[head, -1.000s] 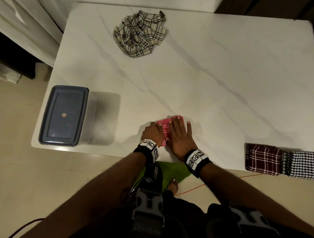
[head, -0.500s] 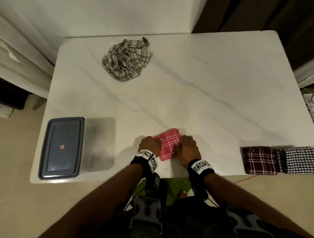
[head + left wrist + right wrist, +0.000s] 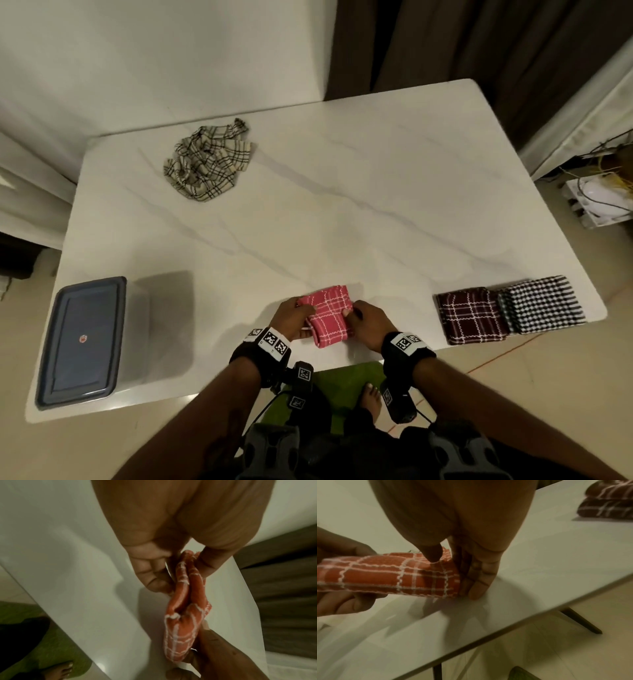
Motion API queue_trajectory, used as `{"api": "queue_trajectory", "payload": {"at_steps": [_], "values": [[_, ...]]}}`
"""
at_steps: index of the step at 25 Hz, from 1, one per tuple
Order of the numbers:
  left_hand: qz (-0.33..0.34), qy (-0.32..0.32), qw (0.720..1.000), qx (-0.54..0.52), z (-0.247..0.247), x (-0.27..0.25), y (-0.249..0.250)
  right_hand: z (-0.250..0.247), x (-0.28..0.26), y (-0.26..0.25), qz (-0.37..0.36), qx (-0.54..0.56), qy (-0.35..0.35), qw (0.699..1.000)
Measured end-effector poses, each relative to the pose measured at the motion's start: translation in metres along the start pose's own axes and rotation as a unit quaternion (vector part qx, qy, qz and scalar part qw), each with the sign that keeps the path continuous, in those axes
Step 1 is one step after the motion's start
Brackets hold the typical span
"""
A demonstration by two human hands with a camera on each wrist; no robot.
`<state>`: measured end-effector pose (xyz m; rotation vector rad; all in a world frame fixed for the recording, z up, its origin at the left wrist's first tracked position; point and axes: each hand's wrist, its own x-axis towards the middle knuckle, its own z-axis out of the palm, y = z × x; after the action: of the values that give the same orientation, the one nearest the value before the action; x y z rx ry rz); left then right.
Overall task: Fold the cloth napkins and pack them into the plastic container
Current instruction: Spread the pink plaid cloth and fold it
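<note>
A folded pink plaid napkin [image 3: 328, 315] is held just above the near edge of the white marble table [image 3: 359, 222]. My left hand [image 3: 295, 317] pinches its left end between thumb and fingers, as the left wrist view shows [image 3: 187, 574]. My right hand [image 3: 363, 320] pinches its right end, thumb on top and fingers beneath [image 3: 452, 572]. A crumpled cream plaid napkin [image 3: 205, 164] lies at the far left. The plastic container [image 3: 80, 341], with a grey-blue lid on it, stands at the table's near left corner.
Two folded napkins lie side by side at the near right edge: a maroon plaid one [image 3: 471, 315] and a black-and-white checked one [image 3: 541, 303]. A green mat [image 3: 342, 380] and a bare foot [image 3: 371, 401] are on the floor below the table edge.
My hands went from pressing flat on the pink napkin to gripping its two ends and lifting it slightly. The head camera tilted up, so the table sits lower in view.
</note>
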<state>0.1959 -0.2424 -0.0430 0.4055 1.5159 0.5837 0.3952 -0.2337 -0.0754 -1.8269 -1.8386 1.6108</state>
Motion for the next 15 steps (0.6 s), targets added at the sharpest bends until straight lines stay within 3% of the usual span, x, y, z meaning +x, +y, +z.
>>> {"api": "queue_trajectory", "payload": {"at_steps": [3, 5, 7, 11, 15], "values": [[0.031, -0.073, 0.996, 0.042, 0.042, -0.011, 0.007, -0.029, -0.032, 0.027, -0.004, 0.153, 0.000, 0.988], [0.040, -0.109, 0.992, 0.054, 0.074, -0.013, 0.011, -0.056, -0.058, 0.047, 0.010, 0.296, -0.005, 0.955], [0.046, -0.140, 0.986, 0.083, 0.111, -0.012, 0.012, -0.084, -0.086, 0.071, 0.018, 0.354, 0.005, 0.935], [0.063, -0.189, 0.970, 0.142, 0.186, -0.007, 0.008, -0.131, -0.123, 0.106, 0.021, 0.270, 0.154, 0.950], [0.124, -0.136, 0.960, 0.209, 0.252, 0.011, 0.000, -0.165, -0.126, 0.126, 0.077, 0.136, 0.279, 0.947]]}}
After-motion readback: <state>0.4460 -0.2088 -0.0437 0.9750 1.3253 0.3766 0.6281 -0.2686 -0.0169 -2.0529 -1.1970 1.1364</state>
